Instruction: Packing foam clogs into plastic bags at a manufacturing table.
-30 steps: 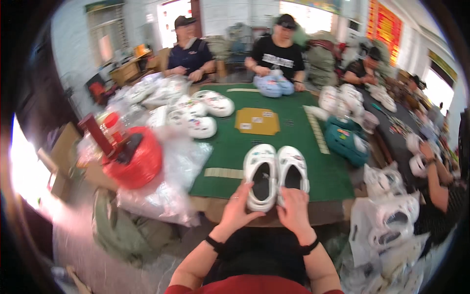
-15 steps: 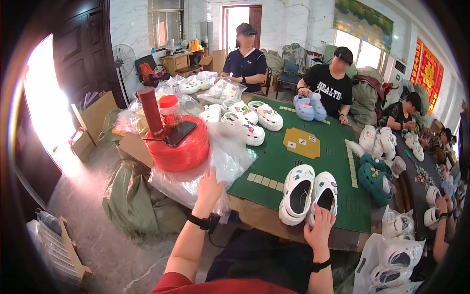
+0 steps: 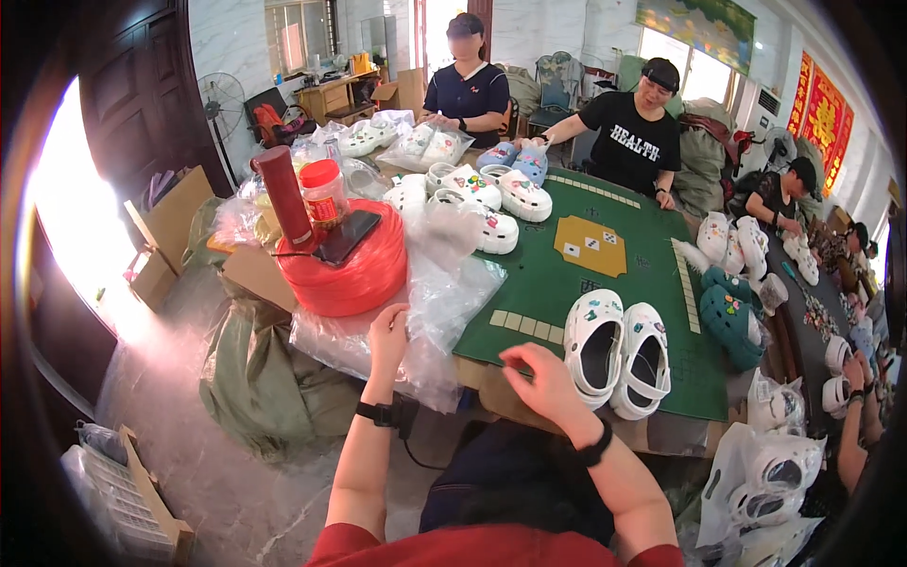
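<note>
A pair of white clogs with colourful charms [image 3: 593, 350] stands upright on the green table mat, toes away from me. My right hand [image 3: 550, 386] hovers just left of them, empty, its fingers curved and apart from the thumb. Clear plastic bags [image 3: 444, 293] lie piled over the table's left corner. At their near edge my left hand [image 3: 387, 340] has its fingers drawn together on a plastic bag; the pinch itself is partly hidden. Beyond the bags sits a big roll of red plastic twine [image 3: 345, 279], carrying a phone [image 3: 348, 238], a red-lidded jar [image 3: 324, 192] and a dark red flask [image 3: 282, 198].
More white clogs [image 3: 522, 196] stand at the far left of the mat [image 3: 529, 283], and teal clogs [image 3: 732, 321] at its right edge. Bagged clogs [image 3: 775, 472] hang at the lower right. Two people [image 3: 628, 128] sit across the table, one touching blue clogs [image 3: 531, 161].
My right hand has let go of the white clogs and moved left. My left hand's pointing finger has curled in. The person opposite has shifted the blue clogs to my left.
</note>
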Demonstrator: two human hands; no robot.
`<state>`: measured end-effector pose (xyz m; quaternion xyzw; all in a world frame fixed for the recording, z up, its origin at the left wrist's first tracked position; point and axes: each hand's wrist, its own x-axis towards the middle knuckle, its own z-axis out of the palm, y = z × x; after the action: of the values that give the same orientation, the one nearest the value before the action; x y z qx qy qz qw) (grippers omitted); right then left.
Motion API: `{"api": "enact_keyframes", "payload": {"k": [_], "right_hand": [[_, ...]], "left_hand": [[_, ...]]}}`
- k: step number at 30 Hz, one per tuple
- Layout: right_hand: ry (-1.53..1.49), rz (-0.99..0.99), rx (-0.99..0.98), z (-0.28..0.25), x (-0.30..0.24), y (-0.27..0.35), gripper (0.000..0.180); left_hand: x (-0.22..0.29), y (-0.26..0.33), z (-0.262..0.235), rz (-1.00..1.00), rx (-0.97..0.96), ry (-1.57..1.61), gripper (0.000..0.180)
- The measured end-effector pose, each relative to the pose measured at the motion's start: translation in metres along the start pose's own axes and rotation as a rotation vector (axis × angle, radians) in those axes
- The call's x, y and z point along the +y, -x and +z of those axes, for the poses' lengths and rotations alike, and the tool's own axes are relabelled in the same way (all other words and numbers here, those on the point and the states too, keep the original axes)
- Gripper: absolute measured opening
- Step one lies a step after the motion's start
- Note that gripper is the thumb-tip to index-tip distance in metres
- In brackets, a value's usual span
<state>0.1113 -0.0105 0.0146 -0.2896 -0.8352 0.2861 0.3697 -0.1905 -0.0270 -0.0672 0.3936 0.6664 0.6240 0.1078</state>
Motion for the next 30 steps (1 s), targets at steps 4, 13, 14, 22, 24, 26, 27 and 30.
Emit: {"api": "enact_keyframes", "payload": {"k": [4,13,14,22,24,26,27,30], "right_hand": [[-0.232,0.223,-0.09,0.056,0.043,-0.046,0.024],[-0.292,0.424,-0.142,0.109,0.022,-0.113,0.044],[-0.37,0.647,-0.292,0.112,0.02,-0.119,0.05],[-0.234,0.544,-0.13,0.11,0.052,-0.142,0.04],[-0.031,0.468,0.002,0.095,0.054,-0.148,0.035],[0.069,0.435,0.071,0.078,0.058,-0.153,0.033],[0.111,0.451,0.042,0.07,0.059,-0.156,0.032],[0.063,0.503,-0.015,0.062,0.069,-0.16,0.031]], "left_hand": [[0.007,0.005,0.002,-0.069,-0.081,0.076,0.021],[0.021,0.009,0.004,-0.12,-0.1,0.211,0.024],[0.02,0.009,0.004,-0.133,-0.113,0.238,0.025],[0.042,0.019,0.005,-0.019,-0.298,0.083,0.06],[0.033,0.022,-0.004,0.109,-0.342,-0.145,0.08],[0.029,0.025,-0.003,0.178,-0.347,-0.241,0.086],[0.028,0.027,-0.004,0.25,-0.348,-0.334,0.092],[0.035,0.033,-0.001,0.348,-0.303,-0.502,0.101]]}}
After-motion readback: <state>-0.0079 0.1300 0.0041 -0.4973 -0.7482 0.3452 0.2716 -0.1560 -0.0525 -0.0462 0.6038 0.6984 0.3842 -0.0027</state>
